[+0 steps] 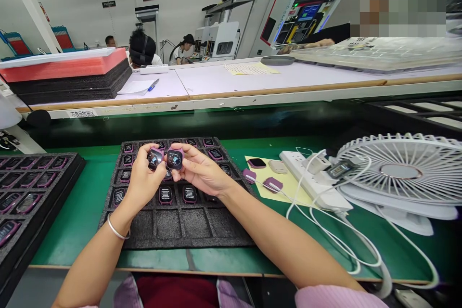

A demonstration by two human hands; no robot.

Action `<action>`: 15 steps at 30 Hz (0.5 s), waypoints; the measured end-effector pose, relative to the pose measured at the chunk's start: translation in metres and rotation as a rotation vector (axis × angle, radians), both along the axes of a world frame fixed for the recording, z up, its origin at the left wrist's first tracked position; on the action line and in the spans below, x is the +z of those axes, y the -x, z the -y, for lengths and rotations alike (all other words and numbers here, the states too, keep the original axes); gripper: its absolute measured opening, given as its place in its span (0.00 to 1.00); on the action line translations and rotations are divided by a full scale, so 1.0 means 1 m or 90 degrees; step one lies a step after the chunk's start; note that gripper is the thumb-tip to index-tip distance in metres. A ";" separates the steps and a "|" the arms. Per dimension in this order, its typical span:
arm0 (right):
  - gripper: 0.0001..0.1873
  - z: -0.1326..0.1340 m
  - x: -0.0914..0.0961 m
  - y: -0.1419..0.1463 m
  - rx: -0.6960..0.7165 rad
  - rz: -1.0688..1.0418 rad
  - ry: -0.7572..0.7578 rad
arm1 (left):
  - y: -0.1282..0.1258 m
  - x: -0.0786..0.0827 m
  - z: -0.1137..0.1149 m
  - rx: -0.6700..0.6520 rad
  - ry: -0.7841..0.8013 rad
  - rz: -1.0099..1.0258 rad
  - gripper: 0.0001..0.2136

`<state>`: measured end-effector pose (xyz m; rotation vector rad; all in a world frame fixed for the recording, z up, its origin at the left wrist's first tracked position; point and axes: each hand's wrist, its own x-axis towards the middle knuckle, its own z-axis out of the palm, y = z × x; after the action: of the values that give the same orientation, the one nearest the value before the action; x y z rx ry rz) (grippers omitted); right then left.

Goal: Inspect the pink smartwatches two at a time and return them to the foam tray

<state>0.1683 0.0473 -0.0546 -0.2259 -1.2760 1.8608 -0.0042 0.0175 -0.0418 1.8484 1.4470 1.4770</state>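
Note:
My left hand pinches a small purple watch body with a dark screen. Beside it, my right hand grips a second purple watch body whose screen is lit. Both are held side by side, almost touching, above a black foam tray. Its far pockets hold several more watch bodies, while the near pockets show bare foam. A silver bangle sits on my left wrist.
A second black tray of watch bodies lies at the left. To the right are a yellow sheet with loose watch parts, a white power strip, white cables and a white desk fan. Other people sit beyond the far bench.

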 end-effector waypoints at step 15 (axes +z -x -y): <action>0.22 0.001 0.001 0.000 0.002 -0.002 0.002 | 0.001 -0.001 -0.001 -0.006 0.009 0.009 0.16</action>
<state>0.1684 0.0465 -0.0537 -0.2218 -1.2721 1.8652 -0.0048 0.0180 -0.0427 1.8296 1.4370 1.4685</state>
